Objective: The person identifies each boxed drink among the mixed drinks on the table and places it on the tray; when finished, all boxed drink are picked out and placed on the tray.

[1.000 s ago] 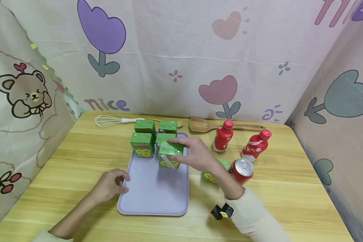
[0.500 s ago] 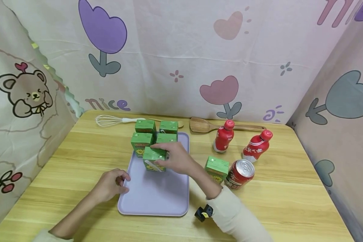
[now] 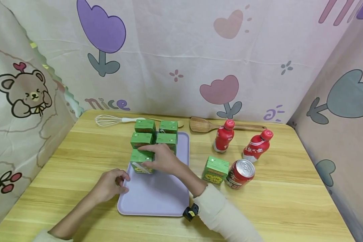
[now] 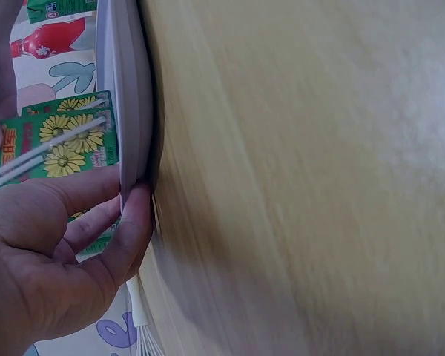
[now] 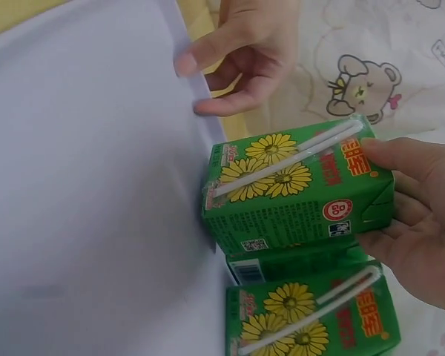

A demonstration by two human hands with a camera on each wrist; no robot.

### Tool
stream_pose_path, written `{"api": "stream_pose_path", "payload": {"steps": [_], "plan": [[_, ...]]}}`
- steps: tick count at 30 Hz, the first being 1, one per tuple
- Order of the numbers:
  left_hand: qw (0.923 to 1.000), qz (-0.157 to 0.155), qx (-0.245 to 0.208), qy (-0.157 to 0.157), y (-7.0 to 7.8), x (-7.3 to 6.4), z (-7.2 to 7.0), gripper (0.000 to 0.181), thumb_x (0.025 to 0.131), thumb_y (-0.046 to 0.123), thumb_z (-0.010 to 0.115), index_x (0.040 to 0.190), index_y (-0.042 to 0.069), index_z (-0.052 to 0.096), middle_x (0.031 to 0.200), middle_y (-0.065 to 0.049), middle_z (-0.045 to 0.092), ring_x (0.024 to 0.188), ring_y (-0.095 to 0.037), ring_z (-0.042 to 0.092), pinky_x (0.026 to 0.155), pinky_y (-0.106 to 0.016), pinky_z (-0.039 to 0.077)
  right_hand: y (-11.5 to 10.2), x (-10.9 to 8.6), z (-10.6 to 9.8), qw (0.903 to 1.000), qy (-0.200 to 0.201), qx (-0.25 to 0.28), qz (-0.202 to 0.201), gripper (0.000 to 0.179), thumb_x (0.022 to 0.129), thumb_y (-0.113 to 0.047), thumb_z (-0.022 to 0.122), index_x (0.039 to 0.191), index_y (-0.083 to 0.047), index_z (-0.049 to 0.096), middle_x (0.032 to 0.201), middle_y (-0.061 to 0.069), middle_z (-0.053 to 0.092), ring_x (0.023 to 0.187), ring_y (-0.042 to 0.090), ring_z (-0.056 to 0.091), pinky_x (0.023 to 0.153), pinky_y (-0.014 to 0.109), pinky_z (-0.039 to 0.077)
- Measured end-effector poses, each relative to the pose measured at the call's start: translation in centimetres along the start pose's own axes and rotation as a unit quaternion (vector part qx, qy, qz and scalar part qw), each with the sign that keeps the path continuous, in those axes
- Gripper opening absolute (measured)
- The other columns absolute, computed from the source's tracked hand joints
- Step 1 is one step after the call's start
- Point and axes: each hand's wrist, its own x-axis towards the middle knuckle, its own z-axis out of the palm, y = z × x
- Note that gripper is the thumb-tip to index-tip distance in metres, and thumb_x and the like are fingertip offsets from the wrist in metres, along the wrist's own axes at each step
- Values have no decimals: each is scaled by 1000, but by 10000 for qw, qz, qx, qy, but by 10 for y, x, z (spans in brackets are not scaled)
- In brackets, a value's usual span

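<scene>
My right hand [image 3: 164, 160] holds a green drink carton [image 5: 282, 185] by its top end, thumb on one face and fingers on the other. Yellow flowers and a white straw show on its side. The carton's base is at the lilac tray [image 3: 157, 198], near its left edge. Several like cartons [image 3: 166, 138] stand upright in two columns behind it, at the tray's far end. On the tray's left rim, my left hand [image 3: 110, 185] pinches the edge between thumb and fingers, as the left wrist view shows.
Right of the tray stand another green carton [image 3: 215, 170] and a red drink can [image 3: 240, 174]. Two red bottles [image 3: 224, 137] are farther back. A wooden spatula [image 3: 202, 125] and a whisk [image 3: 109, 120] lie along the table's back edge, before a printed cloth.
My right hand has carried the carton left across the tray, from the right column to in front of the left column. The left hand has stayed at the rim.
</scene>
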Motion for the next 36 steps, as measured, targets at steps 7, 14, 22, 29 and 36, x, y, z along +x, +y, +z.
{"api": "stream_pose_path", "payload": {"steps": [7, 14, 22, 29, 36], "plan": [[10000, 1, 2, -36, 0, 0, 0, 28, 66, -1, 79, 90, 5, 66, 77, -4, 56, 69, -12, 49, 55, -20, 43, -3, 9, 9, 9994, -123, -290, 138, 45, 84, -26, 72, 127, -21, 60, 120, -2, 67, 76, 0, 51, 69, 11, 40], [10000, 40, 18, -80, 1, 1, -2, 28, 67, -1, 79, 91, 4, 66, 78, -4, 56, 70, -12, 49, 55, -20, 43, -7, 13, 11, 9980, -87, -598, 185, 46, 85, -29, 70, 130, -23, 58, 122, -5, 65, 81, 2, 60, 74, 14, 45], [9999, -90, -54, -111, 1, 0, 0, 29, 67, -1, 79, 92, 4, 66, 79, -5, 57, 70, -13, 49, 55, -20, 43, -7, 13, 11, 9981, -157, -581, 126, 50, 86, -28, 69, 133, -21, 54, 131, -5, 60, 117, 9, 57, 93, 20, 47], [9999, -98, -86, -84, 1, -1, 0, 29, 67, -1, 79, 93, 4, 66, 79, -5, 57, 70, -13, 49, 56, -20, 44, -9, -4, -8, 9998, -20, -182, -117, 55, 85, -29, 71, 136, -17, 52, 136, -3, 56, 127, 12, 51, 100, 24, 45], [9999, -115, -103, -48, 1, -1, 1, 30, 65, -2, 79, 92, 3, 66, 78, -5, 57, 70, -13, 50, 56, -20, 44, -6, -29, -29, 9996, 154, -35, -255, 55, 84, -26, 72, 135, -14, 52, 136, 1, 56, 127, 15, 51, 104, 29, 42]]}}
